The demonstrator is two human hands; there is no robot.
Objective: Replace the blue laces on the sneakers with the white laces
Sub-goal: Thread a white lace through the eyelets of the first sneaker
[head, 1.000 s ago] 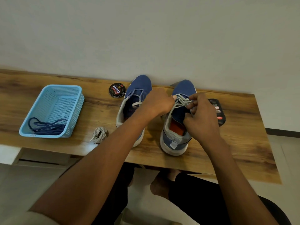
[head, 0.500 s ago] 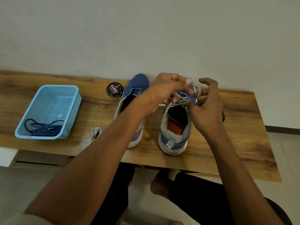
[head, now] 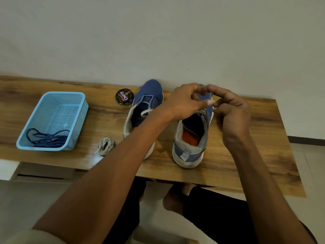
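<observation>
Laces in blue lie heaped in the light blue basket (head: 52, 118), far to the left of the right sneaker (head: 190, 138); a spare white lace (head: 105, 146) sits coiled on the desk (head: 255, 155) between basket and left sneaker (head: 146, 110), beside a polish tin (head: 124, 96). Over the right sneaker's toe end, the left hand (head: 184, 103) and right hand (head: 232, 110) both have fingers curled, apparently pinching the threaded white lace (head: 202, 112), though the lace ends are hidden. Judging by this, threading is underway: keep both ends even, pull snug, and avoid twisting the flat lace.
</observation>
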